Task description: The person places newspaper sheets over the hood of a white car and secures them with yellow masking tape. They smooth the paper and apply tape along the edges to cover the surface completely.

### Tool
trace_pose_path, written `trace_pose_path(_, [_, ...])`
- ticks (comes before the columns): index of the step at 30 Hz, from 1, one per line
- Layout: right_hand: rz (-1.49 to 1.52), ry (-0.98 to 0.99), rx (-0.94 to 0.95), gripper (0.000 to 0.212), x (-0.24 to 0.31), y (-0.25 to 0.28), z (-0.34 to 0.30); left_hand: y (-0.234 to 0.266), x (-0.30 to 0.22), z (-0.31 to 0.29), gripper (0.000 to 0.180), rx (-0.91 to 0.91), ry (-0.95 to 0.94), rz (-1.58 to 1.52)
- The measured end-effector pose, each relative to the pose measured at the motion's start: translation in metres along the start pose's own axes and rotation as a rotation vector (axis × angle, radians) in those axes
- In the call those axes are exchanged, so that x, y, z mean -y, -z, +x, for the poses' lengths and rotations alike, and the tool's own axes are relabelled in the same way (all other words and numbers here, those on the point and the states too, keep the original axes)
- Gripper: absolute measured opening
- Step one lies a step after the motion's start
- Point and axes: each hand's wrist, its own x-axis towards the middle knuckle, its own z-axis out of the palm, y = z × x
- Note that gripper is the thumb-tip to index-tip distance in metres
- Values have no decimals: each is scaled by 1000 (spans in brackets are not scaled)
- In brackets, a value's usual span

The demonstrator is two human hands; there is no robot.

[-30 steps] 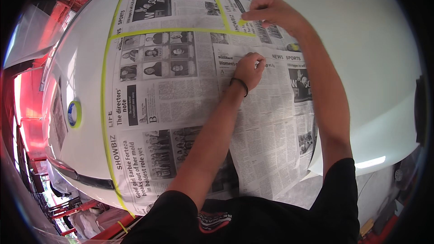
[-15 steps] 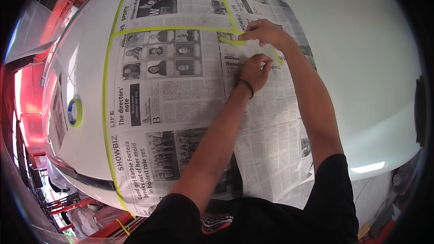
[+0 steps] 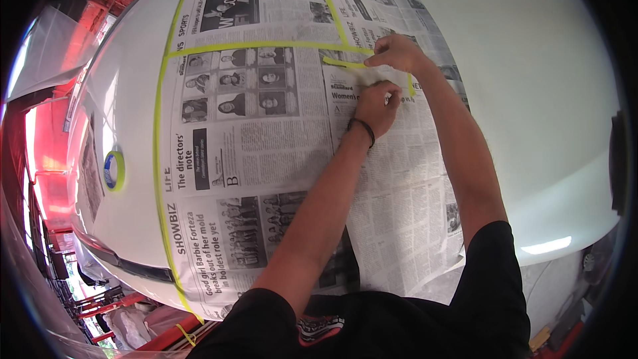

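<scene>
My right hand [image 3: 397, 54] is closed in a pinch at the right end of a short yellow-green strip of masking tape [image 3: 342, 64]. The strip lies along the top edge of a loose newspaper sheet [image 3: 399, 179]. Just below, my left hand [image 3: 379, 108], with a dark band at its wrist, rests over this sheet with fingers curled together; anything between them is hidden. Another bit of yellow-green tape [image 3: 411, 85] shows to the right of the left hand. The loose sheet overlaps a taped-down newspaper sheet [image 3: 266, 139] on its left.
A roll of masking tape [image 3: 114, 171] lies on the white, curved vehicle panel [image 3: 531, 126] at left. Long yellow-green tape lines [image 3: 159, 113] border the newspapers. A dark trim strip [image 3: 143, 270] runs along the panel's lower left edge.
My right hand has slid slightly right and down along the tape strip, which now looks straighter. My left hand has barely moved. The whole view has shifted a little.
</scene>
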Motion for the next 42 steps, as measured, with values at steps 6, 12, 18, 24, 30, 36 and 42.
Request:
trace_pose_path(6, [21, 44, -96, 35, -11, -12, 3, -2, 6, 1, 15, -32, -43, 27])
trace_pose_path(12, [-9, -2, -76, 37, -7, -19, -3, -2, 9, -1, 17, -62, -82, 54])
trace_pose_path(18, [-68, 80, -131, 41, -23, -27, 4, -4, 7, -1, 17, -65, -91, 13])
trace_pose_path(24, [-219, 10, -192, 46, -6, -27, -6, 1, -2, -2, 15, -101, -50, 3])
trace_pose_path(30, [-262, -110, -167, 54, -11, -29, -13, -7, -7, -11, 18, -147, -129, 527])
trace_pose_path(36, [-355, -140, -157, 66, -5, -28, -12, 14, -9, -32, 32, -144, -106, 1060])
trace_pose_path(42, [-439, -208, -77, 73, 13, -15, -10, 43, -32, -24, 52, 46, -84, 1250])
